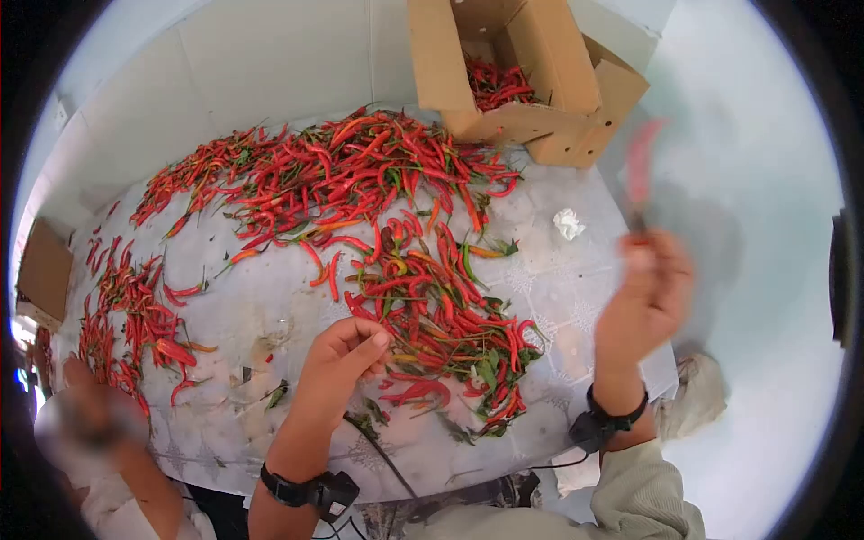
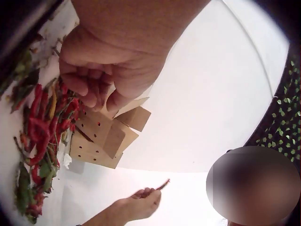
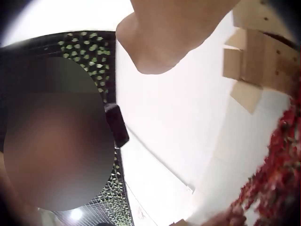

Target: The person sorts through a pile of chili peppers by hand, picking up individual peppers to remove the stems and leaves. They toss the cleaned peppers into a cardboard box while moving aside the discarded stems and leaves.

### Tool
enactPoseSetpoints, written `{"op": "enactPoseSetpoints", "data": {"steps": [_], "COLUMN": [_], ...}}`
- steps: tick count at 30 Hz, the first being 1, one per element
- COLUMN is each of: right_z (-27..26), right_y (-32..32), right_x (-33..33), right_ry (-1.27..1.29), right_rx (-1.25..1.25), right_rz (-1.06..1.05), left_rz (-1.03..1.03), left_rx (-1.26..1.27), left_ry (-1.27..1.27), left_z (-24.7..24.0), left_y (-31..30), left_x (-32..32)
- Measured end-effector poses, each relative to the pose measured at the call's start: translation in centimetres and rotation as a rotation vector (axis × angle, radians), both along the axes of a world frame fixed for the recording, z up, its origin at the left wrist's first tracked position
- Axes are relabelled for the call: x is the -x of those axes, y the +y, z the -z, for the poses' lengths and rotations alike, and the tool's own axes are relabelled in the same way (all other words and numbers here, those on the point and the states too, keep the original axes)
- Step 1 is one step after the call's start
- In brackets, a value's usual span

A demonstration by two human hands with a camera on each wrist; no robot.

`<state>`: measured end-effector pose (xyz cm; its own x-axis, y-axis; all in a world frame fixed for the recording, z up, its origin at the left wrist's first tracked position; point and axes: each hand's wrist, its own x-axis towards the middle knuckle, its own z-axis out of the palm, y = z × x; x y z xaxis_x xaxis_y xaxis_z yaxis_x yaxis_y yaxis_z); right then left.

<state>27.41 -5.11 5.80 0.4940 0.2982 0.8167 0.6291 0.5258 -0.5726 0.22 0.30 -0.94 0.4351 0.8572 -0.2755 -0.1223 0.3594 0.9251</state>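
Right hand (image 1: 645,292): thumb and fingers pinch one end of a slim, curved red chilli pepper (image 1: 642,164), raised by the white patterned tablecloth's (image 1: 562,274) right edge. Left hand (image 1: 333,364): fingers loosely curled, beside a heap of red, green-leaved chillies (image 1: 441,315). Beyond: brown cardboard box (image 1: 571,67) containing red chillies (image 1: 497,85).

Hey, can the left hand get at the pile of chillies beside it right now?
Likely yes: in the head view, the left hand is right by the chilli pile with nothing visible between them, and its loosely curled fingers seem to hold nothing.
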Motion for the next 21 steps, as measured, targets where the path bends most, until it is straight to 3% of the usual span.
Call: {"op": "enactPoseSetpoints", "data": {"steps": [1, 3, 5, 7, 9, 11, 14, 17, 21], "right_z": [-1.7, -5.9, -8.4, -9.4, -9.1, -6.4, -3.2, 0.3, 4.3], "right_y": [0.1, 0.3, 1.2, 4.1, 8.5, 11.7, 9.9, 5.8, 3.1], "right_x": [-0.5, -1.7, -2.6, -3.9, -5.1, -6.9, -4.5, -2.7, -3.0], "right_ry": [0.029, -0.222, -0.22, -0.41, -0.418, -0.558, -0.693, -0.43, -0.336], "right_rx": [-0.191, -0.431, -0.484, -0.46, -0.265, 0.225, 0.236, 0.562, 0.876], "right_rz": [0.071, 0.208, 0.367, 0.54, 0.425, 0.409, 0.395, -0.056, -0.339], "left_rz": [0.006, -0.001, 0.0, 0.005, -0.025, -0.048, -0.079, -0.09, -0.032], "left_rx": [-0.004, -0.002, -0.004, -0.021, -0.024, -0.008, -0.012, 0.0, 0.018], "left_ry": [-0.004, -0.024, -0.025, -0.019, 0.004, 0.011, -0.013, -0.015, -0.011], "left_z": [-0.1, -0.3, -0.3, -0.2, -0.3, -0.2, -0.3, -0.4, -0.1], "left_y": [0.0, 0.0, -0.2, 0.1, 0.4, 0.0, 0.6, 0.1, 0.1], "left_x": [0.1, 0.1, 0.3, 0.5, 0.3, 0.3, 0.4, 0.2, 0.1]}}
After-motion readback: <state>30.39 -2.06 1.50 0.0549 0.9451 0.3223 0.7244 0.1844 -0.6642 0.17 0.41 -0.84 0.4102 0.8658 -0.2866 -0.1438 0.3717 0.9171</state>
